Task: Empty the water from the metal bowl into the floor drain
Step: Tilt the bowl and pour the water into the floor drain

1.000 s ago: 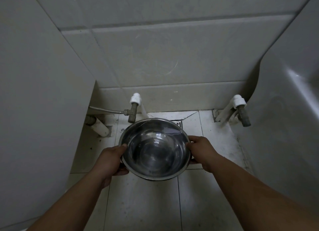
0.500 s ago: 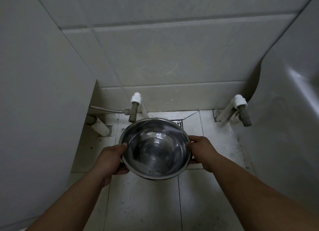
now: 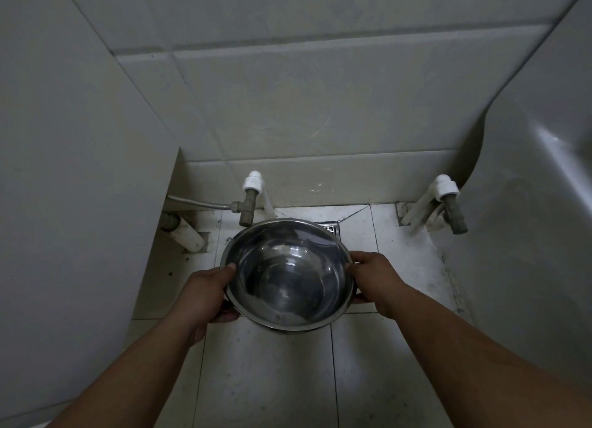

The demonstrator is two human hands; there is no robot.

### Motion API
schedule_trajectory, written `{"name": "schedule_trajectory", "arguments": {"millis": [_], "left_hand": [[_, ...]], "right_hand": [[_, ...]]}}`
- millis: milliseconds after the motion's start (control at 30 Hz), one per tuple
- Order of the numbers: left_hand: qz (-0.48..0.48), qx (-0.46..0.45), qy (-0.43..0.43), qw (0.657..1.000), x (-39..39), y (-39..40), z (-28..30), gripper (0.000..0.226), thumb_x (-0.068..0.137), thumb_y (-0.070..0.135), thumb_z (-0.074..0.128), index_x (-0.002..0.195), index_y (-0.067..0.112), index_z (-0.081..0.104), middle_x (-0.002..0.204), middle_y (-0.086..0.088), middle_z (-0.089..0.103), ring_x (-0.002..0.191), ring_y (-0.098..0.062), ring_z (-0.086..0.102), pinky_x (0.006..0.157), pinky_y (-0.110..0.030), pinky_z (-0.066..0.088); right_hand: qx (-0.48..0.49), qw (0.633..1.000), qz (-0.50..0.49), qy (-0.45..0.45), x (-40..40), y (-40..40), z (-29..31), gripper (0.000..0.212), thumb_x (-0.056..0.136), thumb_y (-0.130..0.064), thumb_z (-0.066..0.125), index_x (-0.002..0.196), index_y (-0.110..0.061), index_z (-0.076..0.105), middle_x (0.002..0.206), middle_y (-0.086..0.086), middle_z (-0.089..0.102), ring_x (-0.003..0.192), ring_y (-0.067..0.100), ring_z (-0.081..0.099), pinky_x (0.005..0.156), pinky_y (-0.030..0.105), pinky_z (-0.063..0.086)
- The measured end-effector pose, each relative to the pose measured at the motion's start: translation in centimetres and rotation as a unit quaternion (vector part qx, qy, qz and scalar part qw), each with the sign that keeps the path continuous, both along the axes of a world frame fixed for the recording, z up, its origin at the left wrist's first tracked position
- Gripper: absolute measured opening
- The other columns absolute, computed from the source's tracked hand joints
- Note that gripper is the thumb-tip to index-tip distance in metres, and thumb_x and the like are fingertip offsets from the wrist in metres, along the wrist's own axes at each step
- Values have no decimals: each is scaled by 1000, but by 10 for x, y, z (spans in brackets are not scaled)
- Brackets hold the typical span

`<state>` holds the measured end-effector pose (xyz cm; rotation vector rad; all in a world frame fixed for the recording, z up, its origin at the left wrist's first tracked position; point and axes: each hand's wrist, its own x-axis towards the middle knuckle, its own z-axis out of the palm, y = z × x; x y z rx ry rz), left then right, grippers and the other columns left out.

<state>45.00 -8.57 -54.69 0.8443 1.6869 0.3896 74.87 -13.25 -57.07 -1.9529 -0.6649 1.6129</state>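
Note:
A round metal bowl (image 3: 288, 275) with clear water in its bottom hangs level above the tiled floor. My left hand (image 3: 205, 288) grips its left rim, thumb on top and fingers underneath. At the right rim my right hand (image 3: 373, 275) holds it the same way. The metal floor drain (image 3: 330, 227) lies just beyond the bowl's far edge; the bowl hides most of it.
A brass tap (image 3: 248, 208) with a hose sticks out of the back wall just left of the bowl. A second tap (image 3: 453, 211) is at the right. A white pipe (image 3: 189, 237) lies at the left. Grey panels close in on both sides.
The bowl and both hands have stayed almost in place; the water surface shifts slightly.

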Motion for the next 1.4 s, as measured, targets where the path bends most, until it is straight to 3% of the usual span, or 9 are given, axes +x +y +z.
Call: {"name": "schedule_trajectory", "arguments": {"millis": [133,300,633,1167,1400], "left_hand": [[-1,2,-3,1000,1,1,1,32,104,38,57,102,15,80,72,-5,81,62,-31,80,55,-35,63],[-4,5,-3,1000,3,1,4,33,105,39,57,104,15,79,93,-15,78,61,-30,80,52,-33,62],[8,11,2,1000,8,1,10,30,104,38,58,97,17,78,90,-16,78,53,-28,77,46,-30,60],[6,9,12,1000,6,2,8,32,103,40,59,97,15,78,92,-15,78,57,-30,79,48,-31,60],[5,9,10,1000,7,2,11,30,103,40,59,96,17,77,95,-15,77,57,-30,79,47,-30,60]], "right_hand": [[-3,1000,-2,-1,0,0,0,33,99,0,55,100,-25,77,75,8,79,67,26,76,55,32,64],[-7,1000,-4,4,1,0,1,34,98,1,56,97,-25,78,66,4,79,61,23,76,53,30,63],[-6,1000,-10,1,0,0,2,33,99,1,56,96,-24,78,78,11,80,70,28,78,53,31,63],[-3,1000,-9,12,0,-1,4,36,97,4,55,91,-23,79,67,8,79,53,20,75,50,30,62],[0,1000,-8,11,0,-1,5,37,97,4,55,88,-24,78,68,8,79,57,22,77,52,30,63]]}}
